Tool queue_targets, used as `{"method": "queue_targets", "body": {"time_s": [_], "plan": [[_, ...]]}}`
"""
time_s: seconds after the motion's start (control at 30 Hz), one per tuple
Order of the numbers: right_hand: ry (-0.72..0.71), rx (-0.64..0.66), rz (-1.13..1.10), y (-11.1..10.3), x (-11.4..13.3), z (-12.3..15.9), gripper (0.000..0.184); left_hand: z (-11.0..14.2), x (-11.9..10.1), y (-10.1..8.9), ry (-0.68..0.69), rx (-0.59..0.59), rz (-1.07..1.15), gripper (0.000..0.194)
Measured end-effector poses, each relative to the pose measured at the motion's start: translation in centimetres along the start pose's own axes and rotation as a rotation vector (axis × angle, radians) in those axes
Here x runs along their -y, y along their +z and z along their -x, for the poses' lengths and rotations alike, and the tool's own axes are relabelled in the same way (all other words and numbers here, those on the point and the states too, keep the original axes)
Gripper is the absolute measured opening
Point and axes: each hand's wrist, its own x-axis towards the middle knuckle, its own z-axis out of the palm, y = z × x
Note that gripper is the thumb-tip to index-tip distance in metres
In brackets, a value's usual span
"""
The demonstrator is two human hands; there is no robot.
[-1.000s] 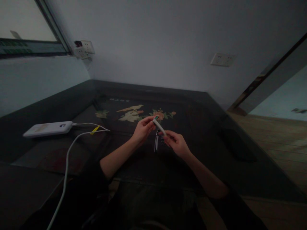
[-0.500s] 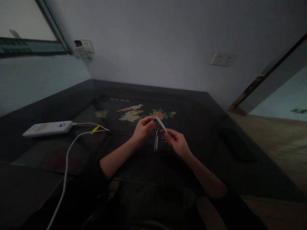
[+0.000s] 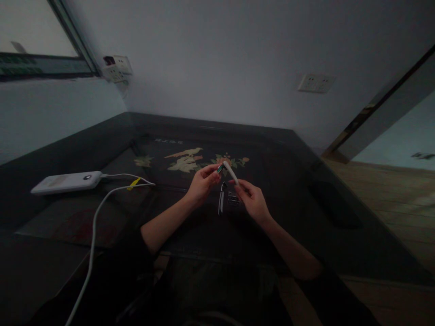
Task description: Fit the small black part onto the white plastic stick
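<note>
Above the dark table, my left hand [image 3: 201, 184] pinches a small dark green piece [image 3: 220, 168] between thumb and fingertips. My right hand [image 3: 252, 200] is closed on the lower end of a slim white stick-like piece [image 3: 231, 171], held at a slant. The upper end of the white piece meets the green piece at an angle; whether they are joined I cannot tell. Below and between my hands lies a narrow piece with a pale strip and dark edges [image 3: 221, 201]. Beside it is a small dark patch with light marks [image 3: 234, 199], too dim to name.
A white power bank [image 3: 66, 182] lies at the left, with a white cable [image 3: 94, 226] running toward me and a yellow tag [image 3: 134, 183] on it. The dark table [image 3: 272, 140] bears a bird-and-flower picture [image 3: 185, 160]. Wall sockets [image 3: 316, 83] are behind.
The white piece has tilted a little more upright, and its upper end has shifted slightly right. More of the green piece shows beyond my left fingertips.
</note>
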Motion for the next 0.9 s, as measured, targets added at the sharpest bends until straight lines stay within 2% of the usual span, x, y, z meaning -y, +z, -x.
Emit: {"method": "queue_targets", "body": {"time_s": [0.3, 0.53, 0.67, 0.9], "plan": [[-0.024, 0.167, -0.056, 0.1, 0.28, 0.42, 0.037, -0.02, -0.32, 0.46, 0.002, -0.033, 0.013, 0.038], [-0.025, 0.022, -0.006, 0.06, -0.15, 0.02, 0.037, -0.08, 0.17, -0.06, 0.015, 0.005, -0.012, 0.047], [-0.01, -0.002, -0.023, 0.1, -0.26, -0.06, 0.037, 0.0, 0.11, -0.03, 0.017, 0.021, -0.005, 0.046], [-0.014, 0.158, -0.086, 0.12, 0.01, 0.34, 0.037, -0.19, -0.13, 0.31, 0.014, -0.005, 0.022, 0.042]]}}
